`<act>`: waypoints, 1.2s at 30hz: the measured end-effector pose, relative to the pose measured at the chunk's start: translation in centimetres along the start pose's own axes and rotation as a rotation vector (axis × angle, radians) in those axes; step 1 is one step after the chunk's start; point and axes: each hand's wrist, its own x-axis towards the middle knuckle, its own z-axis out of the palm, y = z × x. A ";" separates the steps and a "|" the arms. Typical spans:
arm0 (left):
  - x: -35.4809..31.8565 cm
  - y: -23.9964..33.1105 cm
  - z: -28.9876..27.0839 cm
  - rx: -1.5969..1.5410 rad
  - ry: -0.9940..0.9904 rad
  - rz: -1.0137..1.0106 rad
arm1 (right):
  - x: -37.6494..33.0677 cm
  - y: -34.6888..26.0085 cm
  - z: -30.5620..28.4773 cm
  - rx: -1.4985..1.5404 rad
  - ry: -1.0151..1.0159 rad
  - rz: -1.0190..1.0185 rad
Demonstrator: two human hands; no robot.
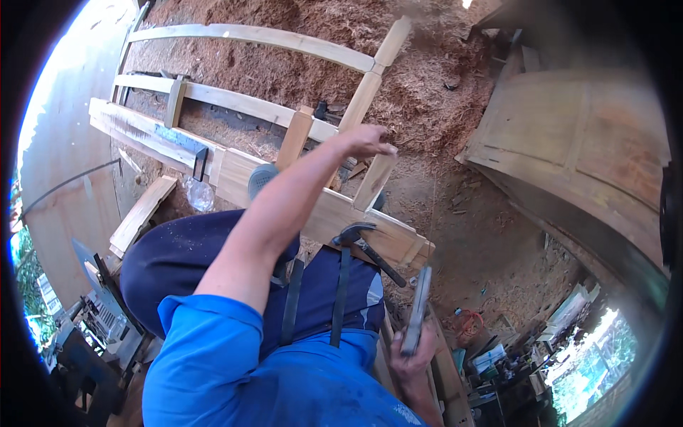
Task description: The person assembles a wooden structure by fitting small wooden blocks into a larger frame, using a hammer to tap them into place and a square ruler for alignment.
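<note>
My left hand [368, 141] reaches across to the wooden frame [361, 99], over its right-hand post. Its fingers are curled; whatever they hold, if anything, is hidden. Low on the right, my right hand [416, 354] is closed around a long, narrow grey metal bar [418, 309], which points up and away from me. Between the hands a claw hammer [377, 255] lies against the near plank [327, 217], its head by my lap and its dark handle slanting to the right.
Reddish wood shavings [434, 99] cover the ground beyond the frame. A large wooden panel piece [562, 135] stands at the right. Short boards [142, 213] and a clear plastic bag [200, 194] lie at left. An orange cord [468, 324] is coiled at lower right.
</note>
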 end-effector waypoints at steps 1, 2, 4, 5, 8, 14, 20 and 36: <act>0.7 -0.8 2.0 -0.034 0.002 -0.035 | -0.3 -1.8 -0.1 0.042 -0.080 0.077; 1.0 -2.3 3.4 -0.055 -0.007 -0.037 | -0.1 -3.6 -0.2 0.080 -0.152 0.160; 1.5 -4.2 5.5 -0.462 0.113 -0.115 | 1.9 -6.9 -0.1 0.031 -0.148 0.083; 1.6 -4.7 6.0 -0.484 0.092 -0.111 | 2.8 -8.1 0.2 -0.004 -0.133 -0.007; 1.7 -5.9 6.6 -0.662 -0.098 -0.141 | 4.8 -10.3 1.3 -0.020 -0.244 0.032; 3.5 -6.6 8.0 -0.828 -0.116 -0.143 | 11.7 -13.5 5.5 -0.068 -0.425 0.227; 4.5 -7.2 10.3 -0.954 -0.194 -0.062 | 15.2 -14.1 8.5 -0.115 -0.489 0.385; 4.3 -6.7 12.0 -1.180 -0.186 -0.112 | 20.1 -14.1 10.8 -0.141 -0.585 0.602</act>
